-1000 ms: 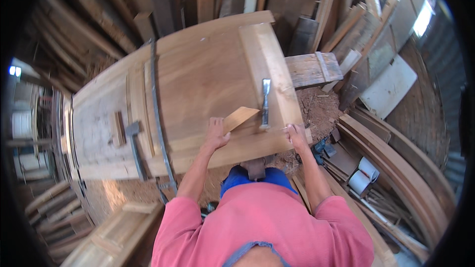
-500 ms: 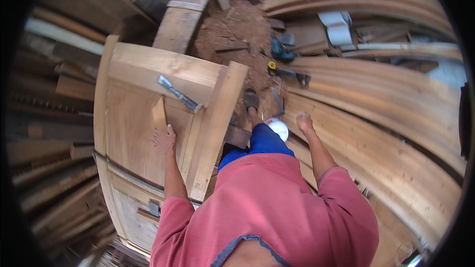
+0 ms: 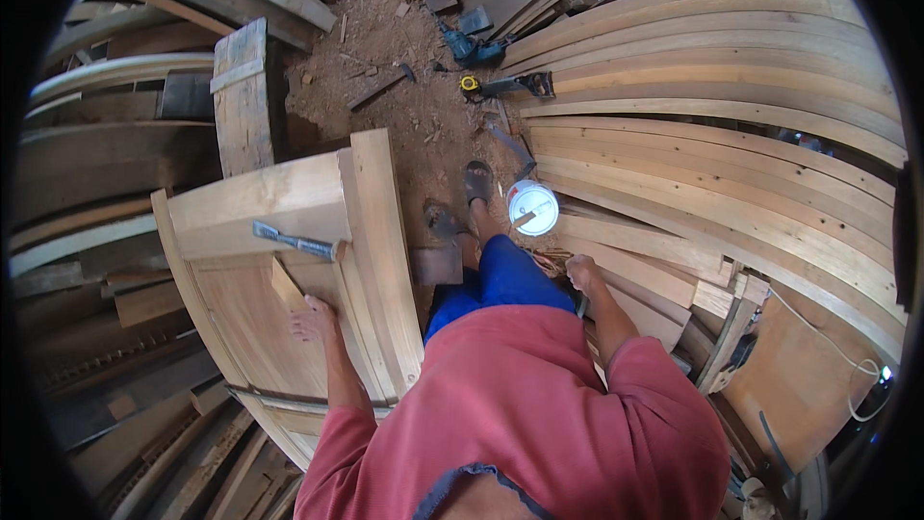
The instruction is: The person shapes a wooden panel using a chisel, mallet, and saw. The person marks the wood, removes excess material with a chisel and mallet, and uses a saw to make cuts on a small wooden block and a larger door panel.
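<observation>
My left hand lies on a pale wooden panelled door, fingers spread. Its thumb side touches the lower end of a small pointed strip of wood; whether it grips the strip is hard to see. Just beyond the strip, a chisel-like tool with a grey shaft and a wooden end lies across the door. My right hand hangs in the air to the right of my blue shorts, fingers curled closed. What they hold, if anything, is hidden. A white bucket with a stick on top stands near it.
Long stacked boards fill the right side. A yellow tape measure, a handsaw, a teal power tool and a hammer lie ahead. A rough plank stands beyond the door. Loose timber crowds the left.
The view has turned, shifting the door and boards in the picture. My left hand stays at about the same place on the door. My right hand has lowered a little and remains closed.
</observation>
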Motion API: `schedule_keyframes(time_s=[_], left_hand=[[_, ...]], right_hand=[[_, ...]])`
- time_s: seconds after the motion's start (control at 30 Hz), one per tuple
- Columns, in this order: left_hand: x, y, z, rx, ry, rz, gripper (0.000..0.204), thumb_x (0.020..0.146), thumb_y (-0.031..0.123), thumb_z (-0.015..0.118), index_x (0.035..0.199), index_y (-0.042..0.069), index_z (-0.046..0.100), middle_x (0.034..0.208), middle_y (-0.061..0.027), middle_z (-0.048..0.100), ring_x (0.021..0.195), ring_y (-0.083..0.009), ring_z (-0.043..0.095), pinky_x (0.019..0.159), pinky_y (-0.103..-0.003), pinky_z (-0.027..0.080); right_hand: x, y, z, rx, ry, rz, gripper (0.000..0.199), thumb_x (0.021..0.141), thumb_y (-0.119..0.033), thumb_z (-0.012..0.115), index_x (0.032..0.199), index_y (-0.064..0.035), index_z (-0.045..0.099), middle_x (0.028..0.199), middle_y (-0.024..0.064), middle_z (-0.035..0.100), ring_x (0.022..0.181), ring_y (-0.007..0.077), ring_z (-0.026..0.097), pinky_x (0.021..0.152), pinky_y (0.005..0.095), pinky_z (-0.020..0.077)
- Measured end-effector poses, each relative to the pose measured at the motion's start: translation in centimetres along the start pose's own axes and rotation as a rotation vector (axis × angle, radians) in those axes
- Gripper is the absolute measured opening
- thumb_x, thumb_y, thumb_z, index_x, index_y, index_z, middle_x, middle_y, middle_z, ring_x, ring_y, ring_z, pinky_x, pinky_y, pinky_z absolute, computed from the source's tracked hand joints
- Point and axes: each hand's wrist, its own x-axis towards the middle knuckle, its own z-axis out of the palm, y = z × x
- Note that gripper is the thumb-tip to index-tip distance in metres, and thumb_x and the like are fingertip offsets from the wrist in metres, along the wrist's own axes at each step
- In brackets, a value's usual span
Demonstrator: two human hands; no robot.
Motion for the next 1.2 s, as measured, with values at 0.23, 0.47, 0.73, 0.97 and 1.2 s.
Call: schedule_keyframes(time_s=[0.23, 0.47, 0.73, 0.97, 1.2], left_hand=[[-1.1, 0.4, 1.3, 0.115, -0.066, -0.129, 0.078, 0.099, 0.056, 0.034, 0.144, -0.008, 0.035, 0.143, -0.0331, 0.04, 0.134, -0.0485, 0.038, 0.111, -0.058, 0.029], [-1.9, -0.4, 1.7, -0.064, 0.094, -0.156, 0.077, 0.099, 0.052, 0.032, 0.139, -0.014, 0.033, 0.141, -0.0368, 0.038, 0.137, -0.0505, 0.03, 0.116, -0.056, 0.016], [-2.4, -1.9, 0.7, -0.221, 0.183, -0.067, 0.072, 0.093, 0.051, 0.038, 0.132, -0.01, 0.039, 0.127, -0.0324, 0.042, 0.122, -0.0463, 0.036, 0.106, -0.055, 0.023], [-2.0, 1.3, -0.4, -0.262, 0.15, -0.021, 0.069, 0.093, 0.047, 0.04, 0.132, -0.01, 0.039, 0.126, -0.0341, 0.043, 0.119, -0.048, 0.038, 0.106, -0.057, 0.022], [-2.5, 0.4, -1.5, -0.163, -0.019, 0.036, 0.068, 0.101, 0.044, 0.037, 0.138, -0.013, 0.036, 0.139, -0.0343, 0.039, 0.134, -0.0514, 0.03, 0.115, -0.059, 0.016]], right_hand=[[5.5, -13.9, -0.7, -0.313, 0.173, -0.281, 0.036, 0.085, -0.023, 0.058, 0.108, 0.0047, 0.059, 0.11, 0.03, 0.064, 0.109, 0.0472, 0.059, 0.095, 0.0472, 0.0479], [30.4, -25.7, -3.2, -0.359, 0.592, -0.34, 0.07, 0.085, -0.029, 0.064, 0.143, 0.0037, 0.04, 0.131, 0.0306, 0.056, 0.121, 0.0448, 0.054, 0.103, 0.0473, 0.043], [35.9, -39.4, 2.7, -0.687, 0.639, -0.081, 0.061, 0.087, -0.037, 0.065, 0.132, 0.0027, 0.051, 0.138, 0.028, 0.051, 0.129, 0.0385, 0.051, 0.108, 0.0456, 0.0405], [39.6, -33.4, 2.7, -0.513, 0.694, -0.255, 0.054, 0.082, -0.038, 0.066, 0.12, -0.0004, 0.06, 0.118, 0.025, 0.064, 0.114, 0.0428, 0.06, 0.099, 0.0499, 0.0464], [15.6, -35.7, 7.9, -0.101, 0.594, -0.646, 0.051, 0.083, -0.038, 0.071, 0.108, 0.0061, 0.062, 0.107, 0.0282, 0.066, 0.104, 0.0452, 0.061, 0.092, 0.0482, 0.0456]])
